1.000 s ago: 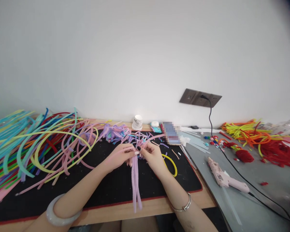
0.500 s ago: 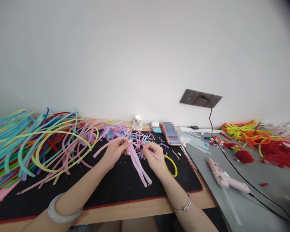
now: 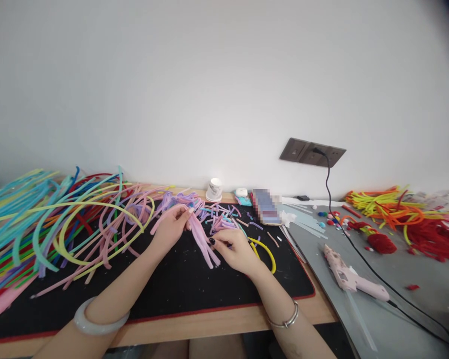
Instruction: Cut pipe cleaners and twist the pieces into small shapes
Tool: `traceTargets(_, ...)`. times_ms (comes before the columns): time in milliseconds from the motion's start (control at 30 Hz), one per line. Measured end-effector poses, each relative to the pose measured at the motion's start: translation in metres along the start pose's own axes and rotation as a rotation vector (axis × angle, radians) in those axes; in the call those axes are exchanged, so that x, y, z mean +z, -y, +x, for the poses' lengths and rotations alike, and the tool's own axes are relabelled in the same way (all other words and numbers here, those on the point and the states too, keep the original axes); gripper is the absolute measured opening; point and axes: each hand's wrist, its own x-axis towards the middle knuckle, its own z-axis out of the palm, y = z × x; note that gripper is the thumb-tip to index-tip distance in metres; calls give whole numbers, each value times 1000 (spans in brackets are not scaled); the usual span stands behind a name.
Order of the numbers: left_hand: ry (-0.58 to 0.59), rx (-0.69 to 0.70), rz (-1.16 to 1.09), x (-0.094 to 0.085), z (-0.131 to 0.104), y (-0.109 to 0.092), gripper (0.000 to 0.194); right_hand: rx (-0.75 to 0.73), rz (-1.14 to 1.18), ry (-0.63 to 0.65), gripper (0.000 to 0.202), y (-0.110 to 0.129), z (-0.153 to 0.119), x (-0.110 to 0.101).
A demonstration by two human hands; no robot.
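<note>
- Shifting since the earlier frame, the left hand (image 3: 172, 227) is now sitting farther up and to the left, carrying the stem bundle (image 3: 201, 242) along, while the right hand (image 3: 234, 249) is coming in lower and farther left.
- Spreading under both hands, the black mat (image 3: 172, 291) with its red edge is covering much of the wooden desk (image 3: 209, 319).
- Hanging over the mat's middle, between the hands, the bundle is showing several soft, fuzzy strands, pink shading to lilac, lying close together near the top and fanning slightly lower down.
- Closing tightly, the left thumb and forefinger are pinching the bundle's upper end, their tips leaving no visible gap; a pink length (image 3: 155, 224) is poking out on that hand's far left, and whether it is joining the bundle I cannot tell.
- Curling inward, the right fingers are bringing a dark-nailed thumb (image 3: 212, 241) right beside the strands' right edge; whether they are touching or grasping anything I cannot tell.
- Running on a slant, the bundle's long axis is dropping from the left hand's pinch down and to the right, toward the wearer.
- Pointing the same way, its loose tips (image 3: 212, 264) are ending below the right thumb; whether they are touching the mat is staying unclear.
</note>
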Motion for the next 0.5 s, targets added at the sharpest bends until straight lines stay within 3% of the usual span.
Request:
traceTargets(67,30,-5,11,-3,1,-2,31,62,115,31,38,-5,-1,-4)
traceTargets(167,171,2,-46,-3,-2,-6,29,196,279,-74,49,-17,0,-7)
traceTargets(233,304,0,-84,0,-6,-9,27,242,309,-126,49,-22,1,-8)
traceTargets(333,452,27,-96,8,-13,-12,25,244,291,-63,42,-21,3,-4)
traceTargets(500,472,77,-34,16,-20,-13,27,187,172,38,37,-7,4,7)
